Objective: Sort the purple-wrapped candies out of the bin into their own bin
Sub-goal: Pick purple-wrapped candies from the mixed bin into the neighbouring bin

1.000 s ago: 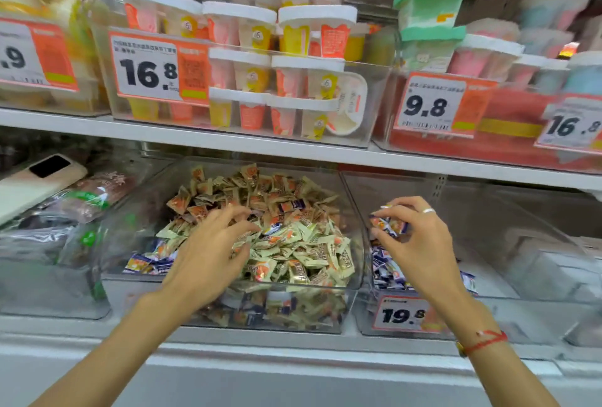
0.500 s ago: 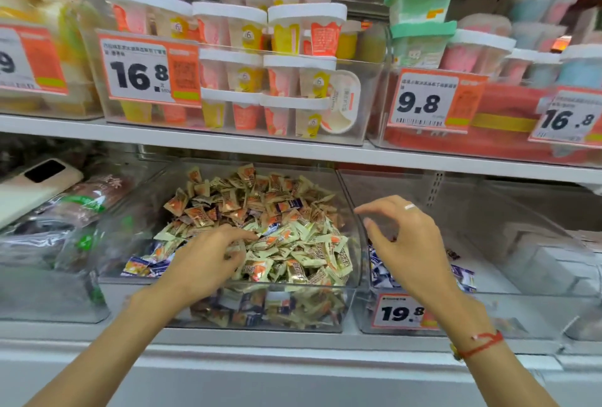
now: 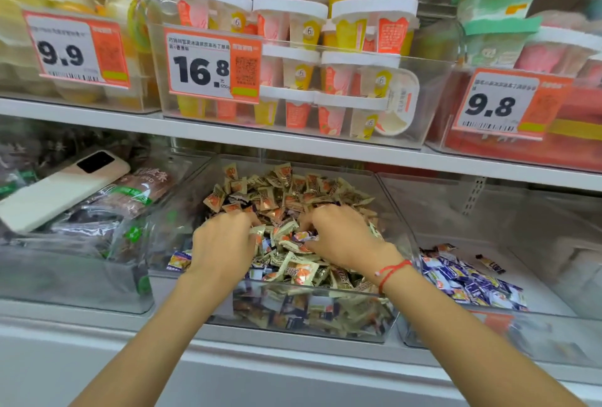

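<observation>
Shop shelving is filling my view. My left hand (image 3: 224, 245) and right hand (image 3: 342, 237) are both digging curled into the mixed candy bin (image 3: 384, 315), whether grasping anything I cannot tell. Purple-wrapped candies (image 3: 469, 279) are lying in the right-hand bin (image 3: 553, 335), just beside my right wrist.

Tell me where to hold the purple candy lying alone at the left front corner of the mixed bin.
Pinch the purple candy by its crimped right end, coming from above: it lies flat, exposed on the pile's edge, close beside the left hand, with the bin wall blocking its left side.
</observation>
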